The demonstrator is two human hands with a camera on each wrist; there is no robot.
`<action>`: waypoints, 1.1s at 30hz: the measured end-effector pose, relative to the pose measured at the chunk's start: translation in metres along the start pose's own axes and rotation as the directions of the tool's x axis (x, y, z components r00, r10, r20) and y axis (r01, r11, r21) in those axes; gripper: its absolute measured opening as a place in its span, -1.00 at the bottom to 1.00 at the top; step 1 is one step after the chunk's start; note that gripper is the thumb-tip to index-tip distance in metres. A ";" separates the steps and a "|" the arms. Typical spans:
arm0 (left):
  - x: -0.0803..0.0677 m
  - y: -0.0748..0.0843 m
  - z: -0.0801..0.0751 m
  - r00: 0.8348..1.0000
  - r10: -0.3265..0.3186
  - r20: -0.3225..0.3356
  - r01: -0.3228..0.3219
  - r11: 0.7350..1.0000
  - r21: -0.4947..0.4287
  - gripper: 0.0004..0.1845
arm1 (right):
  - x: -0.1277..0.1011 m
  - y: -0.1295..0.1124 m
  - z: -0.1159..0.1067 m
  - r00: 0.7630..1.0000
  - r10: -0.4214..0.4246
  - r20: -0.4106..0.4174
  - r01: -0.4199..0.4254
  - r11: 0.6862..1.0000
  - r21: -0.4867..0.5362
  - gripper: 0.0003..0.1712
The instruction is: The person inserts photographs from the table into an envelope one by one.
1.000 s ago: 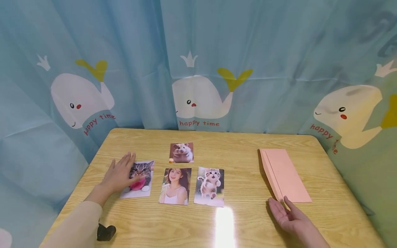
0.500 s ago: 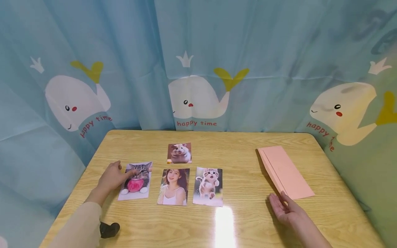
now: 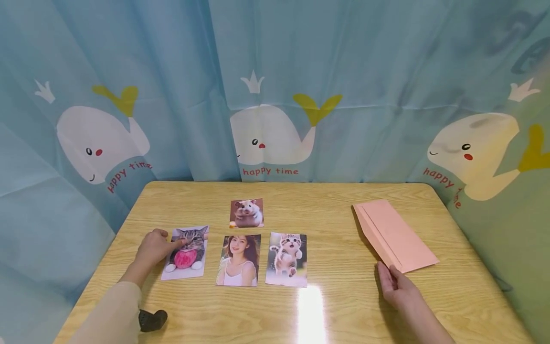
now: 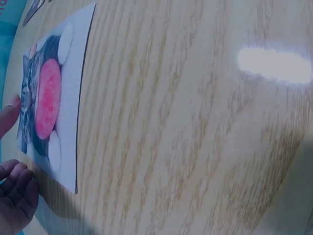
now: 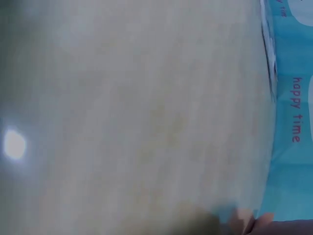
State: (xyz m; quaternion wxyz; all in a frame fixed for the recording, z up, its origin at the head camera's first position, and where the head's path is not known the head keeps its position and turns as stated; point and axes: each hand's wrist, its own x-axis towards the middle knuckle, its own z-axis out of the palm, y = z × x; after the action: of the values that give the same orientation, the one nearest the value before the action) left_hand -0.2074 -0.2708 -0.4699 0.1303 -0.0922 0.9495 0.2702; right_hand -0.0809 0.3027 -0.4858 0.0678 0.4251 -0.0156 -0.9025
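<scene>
Your left hand (image 3: 155, 247) was lying flat on the cat photo (image 3: 185, 252) a second ago. Now its fingers have curled up. The thumb presses on the picture and the other fingers bunch at its left edge, so you are pinching the photo. In the left wrist view the thumb tip (image 4: 9, 115) sits on the cat photo (image 4: 49, 100) and the curled fingers are at its edge. The photo lies flat on the table (image 3: 335, 306) and has hardly moved. It looks like you are getting ready to pick it up.

The cat photo is the one farthest left. Just to its right lies the girl photo (image 3: 238, 260). After that comes the kitten photo (image 3: 287, 259). The hamster photo (image 3: 247, 213) lies behind the girl photo, closer to the curtain (image 3: 275, 86).

Your right hand (image 3: 397, 288) has crept forward a little. Its fingers are straight and now touch the near corner of the pink envelope (image 3: 395, 234). It is not gripping it. The envelope lies flat, well to the right of the cat photo. The right wrist view is too blurry to help.
</scene>
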 end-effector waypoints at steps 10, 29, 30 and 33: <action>0.000 0.009 0.002 0.999 -0.036 0.012 0.036 0.999 -0.004 -0.18 | -0.015 0.001 0.000 0.963 -0.251 0.093 0.268 0.895 -0.356 -0.60; -0.003 -0.002 0.003 0.991 -0.003 0.130 0.018 0.994 -0.112 -0.52 | -0.016 0.009 -0.010 0.792 -0.499 0.352 0.561 0.367 -0.742 -0.80; -0.003 -0.004 0.003 0.992 0.004 0.129 0.012 0.992 -0.128 -0.50 | -0.016 0.009 -0.009 0.782 -0.505 0.365 0.574 0.354 -0.738 -0.78; -0.005 -0.009 0.003 0.992 0.007 0.128 0.016 0.984 -0.177 -0.44 | -0.017 0.010 -0.010 0.758 -0.514 0.402 0.604 0.322 -0.728 -0.80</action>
State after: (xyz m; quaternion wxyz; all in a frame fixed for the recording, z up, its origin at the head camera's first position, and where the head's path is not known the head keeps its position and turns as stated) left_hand -0.2002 -0.2762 -0.4756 0.1829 -0.0879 0.9111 0.3588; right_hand -0.0614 0.2957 -0.4778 -0.0570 0.2750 0.5540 -0.7837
